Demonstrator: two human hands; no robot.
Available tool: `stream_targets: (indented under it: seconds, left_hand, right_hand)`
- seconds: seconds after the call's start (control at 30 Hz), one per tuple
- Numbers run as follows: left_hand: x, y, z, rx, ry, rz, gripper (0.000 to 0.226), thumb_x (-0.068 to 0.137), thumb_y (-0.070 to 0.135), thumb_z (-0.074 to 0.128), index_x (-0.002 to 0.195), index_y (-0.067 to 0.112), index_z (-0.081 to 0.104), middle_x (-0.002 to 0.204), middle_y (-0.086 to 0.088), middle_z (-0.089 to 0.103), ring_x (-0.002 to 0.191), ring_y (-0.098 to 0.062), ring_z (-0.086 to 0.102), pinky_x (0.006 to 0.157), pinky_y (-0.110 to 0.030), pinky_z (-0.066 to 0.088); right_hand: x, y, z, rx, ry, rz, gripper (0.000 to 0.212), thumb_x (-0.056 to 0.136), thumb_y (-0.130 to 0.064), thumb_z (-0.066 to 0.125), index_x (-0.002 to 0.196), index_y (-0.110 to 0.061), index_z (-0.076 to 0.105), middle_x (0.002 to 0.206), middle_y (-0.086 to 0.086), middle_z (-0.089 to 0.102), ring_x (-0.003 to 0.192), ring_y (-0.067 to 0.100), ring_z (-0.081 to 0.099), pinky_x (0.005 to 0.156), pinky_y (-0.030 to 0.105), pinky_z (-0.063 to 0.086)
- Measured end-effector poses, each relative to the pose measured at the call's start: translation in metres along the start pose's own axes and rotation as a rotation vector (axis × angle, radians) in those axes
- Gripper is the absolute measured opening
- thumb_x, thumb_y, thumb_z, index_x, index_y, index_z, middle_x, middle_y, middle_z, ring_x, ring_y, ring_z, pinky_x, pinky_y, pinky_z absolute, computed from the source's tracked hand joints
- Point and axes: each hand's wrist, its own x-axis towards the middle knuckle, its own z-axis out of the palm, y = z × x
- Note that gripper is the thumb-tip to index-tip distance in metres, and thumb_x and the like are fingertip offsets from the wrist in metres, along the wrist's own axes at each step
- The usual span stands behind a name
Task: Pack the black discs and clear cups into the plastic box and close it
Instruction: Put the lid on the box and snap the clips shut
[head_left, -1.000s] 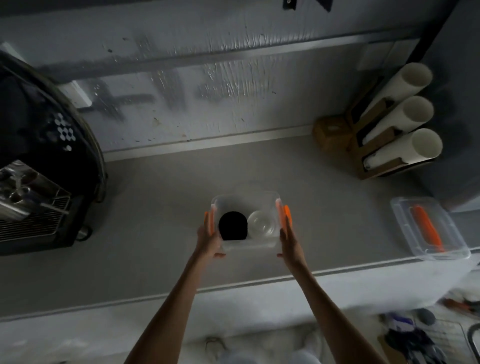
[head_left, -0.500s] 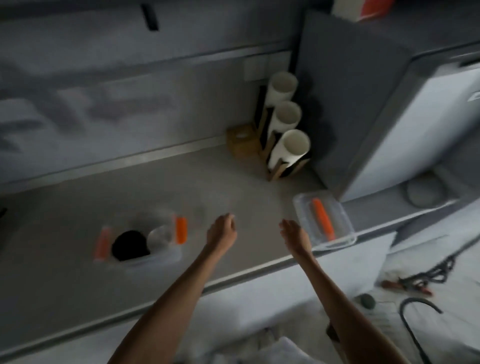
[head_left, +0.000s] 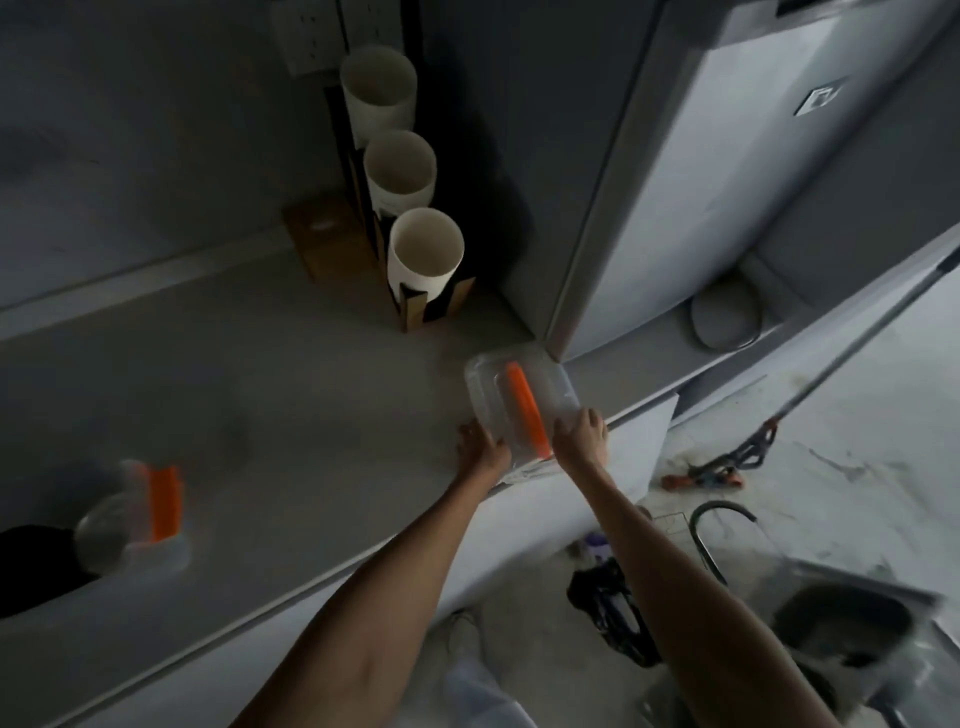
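The plastic box (head_left: 132, 512) sat at the lower left of the frame on the grey desk (head_left: 291, 405), blurred, with an orange latch (head_left: 165, 501) showing on its right side. Inside it I could make out a clear cup (head_left: 101, 538) and, at the frame's left edge, a black disc (head_left: 36, 561); the box had no cover on it. Its clear lid (head_left: 519, 405) lay well apart from it, right of centre near the desk's front edge, with an orange handle (head_left: 525, 402) running along its middle.

Both of my grips were at that lid. My left hand (head_left: 480, 447) was against its near left corner, fingers curled at the edge, and my right hand (head_left: 582, 431) was on its near right corner, fingers lying over the rim. Both touched the lid, but I could not tell whether either had closed firmly on it.

Beyond the lid, at upper centre, three white tubes (head_left: 423, 254) stood stacked in a cardboard rack, with a small brown box (head_left: 324, 241) just beside them to the left. A grey appliance (head_left: 691, 171) filled the upper right. At the lower right, on the pale floor, lay dark cables (head_left: 613, 608), an orange-handled tool (head_left: 701, 478) and a dark bucket (head_left: 841, 629).
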Motion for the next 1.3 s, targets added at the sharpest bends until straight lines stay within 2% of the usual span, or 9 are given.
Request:
stream_targets:
  seconds: [0.17, 0.3, 0.5, 0.6, 0.7, 0.83, 1.03, 1.17, 1.3]
  left_hand:
    - [-0.027, -0.048, -0.005, 0.175, 0.015, -0.032, 0.07, 0.099, 0.023, 0.04, 0.15, 0.0, -0.002, 0.159, -0.025, -0.003, 0.146, -0.043, 0.004, 0.118, -0.046, 0.012]
    - [-0.055, -0.122, -0.045, 0.181, 0.11, -0.1, 0.067, 0.098, 0.021, 0.043, 0.153, 0.012, 0.005, 0.158, -0.025, 0.007, 0.145, -0.044, 0.011, 0.118, -0.048, 0.011]
    - [-0.102, -0.218, -0.15, -0.261, 0.376, -0.077, 0.046, 0.072, 0.011, 0.055, 0.117, 0.01, 0.064, 0.116, -0.015, 0.067, 0.111, -0.031, 0.061, 0.092, -0.033, 0.048]
    - [-0.132, -0.236, -0.199, -0.496, 0.478, -0.086, 0.052, 0.076, 0.03, 0.063, 0.125, 0.015, 0.056, 0.113, -0.013, 0.065, 0.101, -0.027, 0.063, 0.087, -0.032, 0.05]
    - [-0.158, -0.244, -0.234, -0.788, 0.275, -0.103, 0.055, 0.088, 0.038, 0.064, 0.133, 0.016, 0.04, 0.118, -0.01, 0.057, 0.09, -0.024, 0.063, 0.075, -0.036, 0.057]
    - [-0.186, -0.247, -0.272, -1.007, -0.04, -0.02, 0.048, 0.09, 0.043, 0.059, 0.125, 0.015, 0.042, 0.101, -0.007, 0.058, 0.078, -0.023, 0.064, 0.071, -0.038, 0.057]
    - [-0.19, -0.279, -0.342, -1.22, 0.209, 0.173, 0.041, 0.083, 0.005, 0.066, 0.122, 0.005, 0.054, 0.082, -0.009, 0.068, 0.074, -0.032, 0.069, 0.073, -0.045, 0.059]
    - [-0.208, -0.33, -0.404, -1.139, 0.322, 0.244, 0.027, 0.086, 0.002, 0.063, 0.113, 0.006, 0.062, 0.084, -0.011, 0.066, 0.059, -0.014, 0.064, 0.052, -0.024, 0.052]
    - [-0.225, -0.36, -0.432, -1.008, 0.398, 0.213, 0.023, 0.087, -0.005, 0.055, 0.097, 0.014, 0.065, 0.065, -0.005, 0.065, 0.047, -0.012, 0.06, 0.049, -0.024, 0.046]
  right_hand:
    - [-0.07, -0.009, 0.018, 0.112, -0.033, 0.084, 0.039, 0.093, -0.025, 0.04, 0.126, -0.007, 0.047, 0.129, 0.018, 0.055, 0.112, 0.036, 0.057, 0.091, 0.041, 0.045]
    - [-0.119, -0.01, 0.048, 0.216, -0.293, 0.098, 0.029, 0.084, -0.016, 0.052, 0.111, -0.022, 0.045, 0.097, 0.017, 0.068, 0.081, 0.034, 0.067, 0.07, 0.042, 0.055]
    - [-0.204, -0.045, 0.073, 0.853, -0.763, 0.217, 0.025, 0.086, 0.0, 0.063, 0.104, -0.015, 0.052, 0.091, 0.015, 0.069, 0.072, 0.025, 0.069, 0.062, 0.033, 0.058]
    - [-0.245, -0.074, 0.089, 1.108, -0.791, 0.233, 0.028, 0.084, 0.002, 0.06, 0.104, -0.016, 0.051, 0.097, 0.012, 0.074, 0.078, 0.023, 0.074, 0.062, 0.031, 0.059]
    - [-0.283, -0.11, 0.104, 1.235, -0.748, 0.155, 0.033, 0.082, 0.002, 0.06, 0.107, -0.017, 0.051, 0.108, 0.012, 0.072, 0.087, 0.026, 0.073, 0.066, 0.033, 0.06]
    - [-0.328, -0.156, 0.12, 1.323, -0.683, 0.038, 0.035, 0.087, 0.001, 0.056, 0.118, -0.012, 0.048, 0.115, 0.011, 0.068, 0.09, 0.023, 0.072, 0.068, 0.032, 0.06]
    - [-0.382, -0.216, 0.15, 1.019, -0.912, -0.252, 0.048, 0.073, -0.023, 0.077, 0.105, 0.003, 0.054, 0.12, 0.02, 0.066, 0.108, 0.028, 0.065, 0.106, 0.053, 0.042]
    - [-0.383, -0.23, 0.15, 0.988, -1.064, -0.178, 0.078, 0.06, -0.041, 0.085, 0.125, -0.008, 0.056, 0.125, 0.017, 0.065, 0.112, 0.032, 0.063, 0.097, 0.044, 0.051]
    - [-0.367, -0.233, 0.153, 1.032, -0.904, -0.188, 0.049, 0.089, -0.027, 0.061, 0.136, -0.018, 0.049, 0.124, 0.017, 0.064, 0.099, 0.035, 0.067, 0.078, 0.039, 0.057]
